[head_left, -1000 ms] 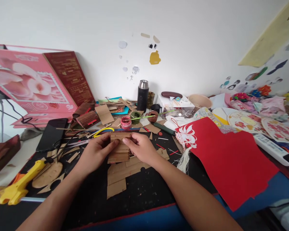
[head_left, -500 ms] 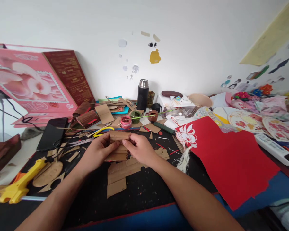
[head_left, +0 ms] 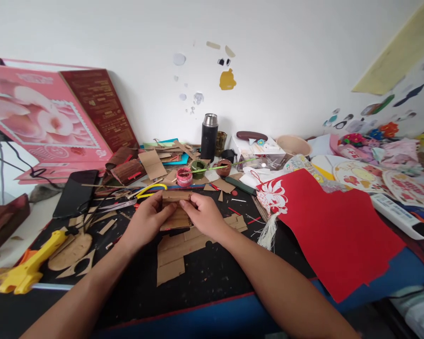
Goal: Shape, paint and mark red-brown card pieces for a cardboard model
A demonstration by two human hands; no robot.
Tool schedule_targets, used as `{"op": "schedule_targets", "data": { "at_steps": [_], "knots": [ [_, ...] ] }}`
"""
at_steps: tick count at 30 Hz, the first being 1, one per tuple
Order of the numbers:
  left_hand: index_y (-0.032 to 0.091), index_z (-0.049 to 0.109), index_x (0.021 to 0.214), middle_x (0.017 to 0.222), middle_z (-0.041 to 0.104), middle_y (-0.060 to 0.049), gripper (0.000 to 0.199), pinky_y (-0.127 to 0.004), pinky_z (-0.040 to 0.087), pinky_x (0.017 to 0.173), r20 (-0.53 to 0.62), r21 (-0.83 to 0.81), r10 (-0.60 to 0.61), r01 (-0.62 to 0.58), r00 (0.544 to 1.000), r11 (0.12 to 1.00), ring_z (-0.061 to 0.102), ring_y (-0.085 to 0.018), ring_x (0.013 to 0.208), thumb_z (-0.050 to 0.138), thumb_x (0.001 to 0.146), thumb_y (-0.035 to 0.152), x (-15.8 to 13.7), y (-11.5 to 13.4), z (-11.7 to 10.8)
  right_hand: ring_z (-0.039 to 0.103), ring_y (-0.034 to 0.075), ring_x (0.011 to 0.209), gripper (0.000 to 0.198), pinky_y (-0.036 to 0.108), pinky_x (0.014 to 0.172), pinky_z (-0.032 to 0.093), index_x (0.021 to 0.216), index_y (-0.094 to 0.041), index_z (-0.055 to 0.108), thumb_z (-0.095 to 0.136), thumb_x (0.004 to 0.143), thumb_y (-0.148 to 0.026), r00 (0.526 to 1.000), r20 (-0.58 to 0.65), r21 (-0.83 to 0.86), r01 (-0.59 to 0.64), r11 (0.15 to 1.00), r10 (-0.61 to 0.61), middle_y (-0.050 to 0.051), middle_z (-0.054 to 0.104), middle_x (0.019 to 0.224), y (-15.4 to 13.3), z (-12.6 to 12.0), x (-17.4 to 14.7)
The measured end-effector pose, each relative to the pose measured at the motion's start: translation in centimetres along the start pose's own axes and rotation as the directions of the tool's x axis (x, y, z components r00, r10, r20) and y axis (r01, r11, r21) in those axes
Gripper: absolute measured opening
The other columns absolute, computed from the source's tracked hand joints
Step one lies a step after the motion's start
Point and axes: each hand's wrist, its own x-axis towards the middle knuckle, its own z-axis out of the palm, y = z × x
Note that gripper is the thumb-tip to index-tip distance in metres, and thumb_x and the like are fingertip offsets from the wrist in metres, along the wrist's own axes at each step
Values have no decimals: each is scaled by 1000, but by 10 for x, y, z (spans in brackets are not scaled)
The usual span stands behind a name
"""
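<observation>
Both hands grip a small folded piece of brown corrugated cardboard (head_left: 176,195) above the middle of the black mat. My left hand (head_left: 146,215) pinches its left end, thumb on the near side. At the right end, my right hand (head_left: 204,213) does the same, and the two thumbs point toward each other. The lower part of the piece hangs below the thumbs, partly hidden by them. Under and in front of it lies a larger cut cardboard sheet (head_left: 171,272). Yellow-handled scissors (head_left: 150,189) rest just behind my left hand.
A yellow glue gun (head_left: 33,268) and a black phone (head_left: 74,194) lie left. Behind stand a red paint jar (head_left: 184,176), a green paint jar (head_left: 199,168), a brown paint jar (head_left: 223,167) and a black flask (head_left: 209,139). Red paper (head_left: 335,235) covers the right side.
The cardboard's lower part has shifted and shows less beneath the hands. Both hands keep their hold at nearly the same place. The camera view has moved slightly.
</observation>
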Motion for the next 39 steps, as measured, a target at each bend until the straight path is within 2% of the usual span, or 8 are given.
{"op": "schedule_targets", "data": {
  "at_steps": [8, 12, 16, 23, 28, 32, 36, 39],
  "knots": [
    [23, 71, 98, 95, 82, -6, 52, -33, 61, 72, 32, 10, 9, -10, 999, 1000, 73, -26, 78, 93, 72, 62, -2, 5, -6, 54, 16, 65, 31, 27, 56, 37, 80, -23, 56, 63, 105, -41, 1000, 18, 35, 15, 999, -15, -1, 62, 72, -8, -6, -6],
    [22, 71, 99, 93, 82, -5, 53, -33, 60, 72, 37, -27, -15, 16, 999, 1000, 73, -26, 80, 94, 70, 61, -2, 6, -8, 60, 15, 56, 28, 26, 52, 42, 86, -24, 56, 62, 107, -41, 994, 102, 194, -47, 980, 28, -3, 62, 68, -7, -5, -7],
    [22, 72, 100, 89, 81, -5, 53, -33, 59, 68, 49, -56, -51, 54, 997, 997, 72, -26, 75, 96, 68, 57, -2, 5, -7, 56, 11, 44, 22, 24, 46, 43, 90, -24, 56, 59, 109, -35, 987, 147, 311, -105, 945, 61, -7, 59, 64, -6, -4, -7],
    [21, 75, 95, 89, 81, -5, 47, -35, 61, 72, 43, -71, -48, 51, 998, 996, 74, -27, 77, 94, 69, 55, -3, 0, -6, 55, 12, 46, 23, 24, 48, 40, 93, -23, 65, 63, 109, -39, 993, 102, 290, -92, 953, 64, -5, 58, 62, -2, -1, -7],
    [23, 76, 92, 95, 82, -5, 41, -36, 62, 83, -9, -1, 46, -46, 999, 999, 74, -29, 89, 93, 72, 54, -3, 1, -4, 57, 15, 52, 22, 26, 50, 41, 98, -23, 70, 62, 108, -41, 994, 75, 281, -102, 954, 84, -4, 59, 63, 1, 3, -6],
    [22, 73, 93, 86, 80, -4, 48, -34, 61, 71, 26, -54, -33, 35, 999, 998, 71, -26, 75, 94, 69, 58, 0, 0, -2, 55, 13, 47, 20, 25, 48, 40, 93, -23, 64, 62, 107, -37, 993, 62, 293, -112, 949, 98, -6, 58, 64, 0, 5, -5],
    [23, 71, 99, 94, 81, -6, 54, -32, 60, 72, 16, -91, -31, 33, 999, 995, 73, -27, 82, 94, 70, 61, 0, 4, -2, 52, 11, 42, 21, 24, 43, 38, 90, -23, 59, 60, 107, -36, 993, 64, 346, -118, 931, 102, -7, 56, 64, -2, 1, -5],
    [23, 69, 95, 88, 78, -4, 55, -31, 59, 69, 2, -105, -23, 23, 1000, 994, 72, -25, 79, 96, 67, 61, -1, 7, -2, 50, 10, 43, 23, 23, 43, 39, 92, -23, 59, 61, 107, -41, 995, 57, 393, -100, 914, 85, -7, 57, 67, -4, -2, -5]
  ]
}}
